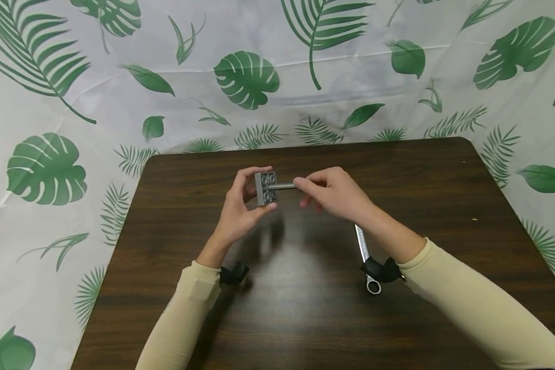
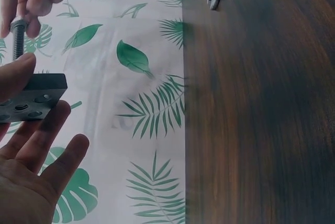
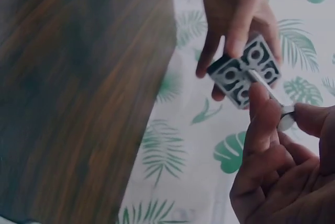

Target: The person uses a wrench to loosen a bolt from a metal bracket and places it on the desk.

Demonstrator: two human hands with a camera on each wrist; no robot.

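Note:
A grey square metal block (image 1: 266, 188) with several holes is gripped by its edges between the thumb and fingers of my left hand (image 1: 240, 208). My right hand (image 1: 335, 192) pinches a metal bolt (image 1: 284, 186) near its head. The bolt lies roughly level, its far end at the middle of the block's recessed face; how deep it sits cannot be told. In the right wrist view, the bolt's round head (image 3: 286, 122) shows by the right thumb. The left wrist view shows threads on the bolt's shank (image 2: 18, 43) and the block's flat side (image 2: 44, 96).
A combination wrench (image 1: 362, 245) lies on the dark wooden table (image 1: 296, 318), partly beneath the right forearm. Black straps (image 1: 233, 273) circle both wrists. Behind the table hangs a white sheet (image 1: 189, 87) printed with green leaves. A tiny yellowish scrap (image 1: 475, 219) rests at the right.

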